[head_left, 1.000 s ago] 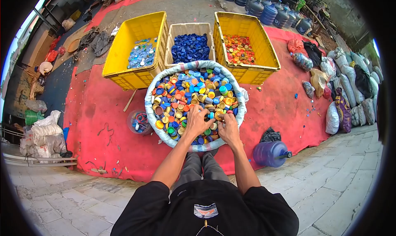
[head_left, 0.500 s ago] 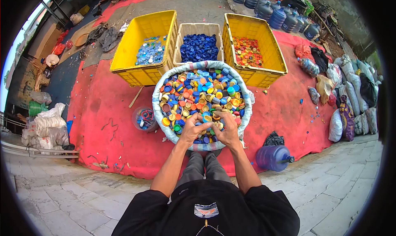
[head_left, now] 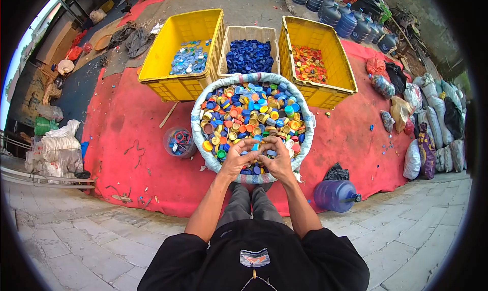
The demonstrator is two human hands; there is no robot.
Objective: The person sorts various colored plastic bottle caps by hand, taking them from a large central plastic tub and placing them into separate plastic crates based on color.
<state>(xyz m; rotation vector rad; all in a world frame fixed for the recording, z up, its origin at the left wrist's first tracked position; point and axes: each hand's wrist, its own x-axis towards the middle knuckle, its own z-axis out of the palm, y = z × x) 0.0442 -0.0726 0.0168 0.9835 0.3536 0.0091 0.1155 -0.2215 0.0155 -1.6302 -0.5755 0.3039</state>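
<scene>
Colourful bottle caps (head_left: 241,110) fill a large round tub lined with a pale woven sack (head_left: 195,119) in front of me. My left hand (head_left: 237,157) is over its near side, fingers curled and pinching a light blue bottle cap (head_left: 256,147). From the other side my right hand (head_left: 277,158) closes on the same cap, its fingertips meeting those of the left. Part of this cap is hidden by the fingers. Loose caps in many colours lie right under both hands.
Beyond the tub stand a yellow crate (head_left: 147,69) with light blue caps, a white crate (head_left: 223,57) with dark blue caps and another yellow crate (head_left: 335,95) with red and orange caps. A clear bucket (head_left: 179,142) is at left, a water jug (head_left: 335,195) at right.
Both hands stay together over the near side of the tub, with fingers shifting slightly around the light blue cap. The view has tilted a little; crates and tub keep their places.
</scene>
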